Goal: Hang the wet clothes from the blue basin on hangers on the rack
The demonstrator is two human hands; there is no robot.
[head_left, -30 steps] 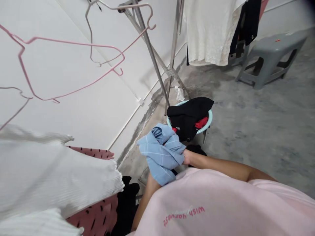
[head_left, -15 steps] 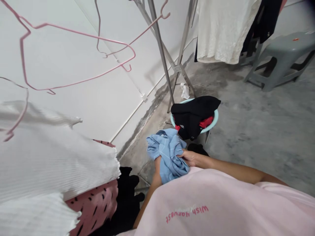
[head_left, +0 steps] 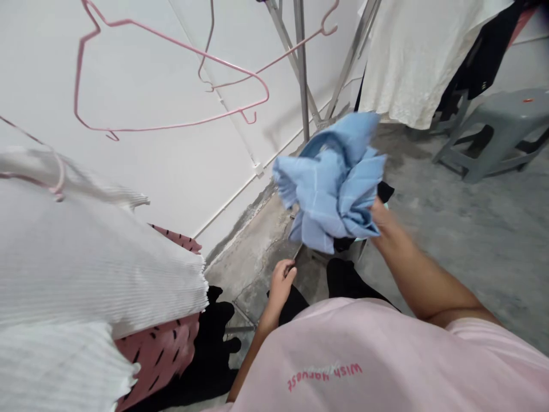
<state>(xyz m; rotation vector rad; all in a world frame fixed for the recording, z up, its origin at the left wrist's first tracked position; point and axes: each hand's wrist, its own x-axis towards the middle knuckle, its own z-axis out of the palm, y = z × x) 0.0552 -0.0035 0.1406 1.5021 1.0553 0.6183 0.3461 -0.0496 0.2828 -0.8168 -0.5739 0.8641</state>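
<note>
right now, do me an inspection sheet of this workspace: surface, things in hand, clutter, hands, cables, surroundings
Surface: grey, stained concrete floor
Things in hand: pale-blue checked cloth garment, bunched up
Clutter: black cloth behind that garment, mostly hidden
Hands: right hand holds the garment; left hand holds nothing visible, fingers loosely curled
Cables: no loose ones seen; small white box low on the wall
Surroundings: white ribbed-knit garments, thin pink hangers, silver metal rack legs, grey plastic stool
</note>
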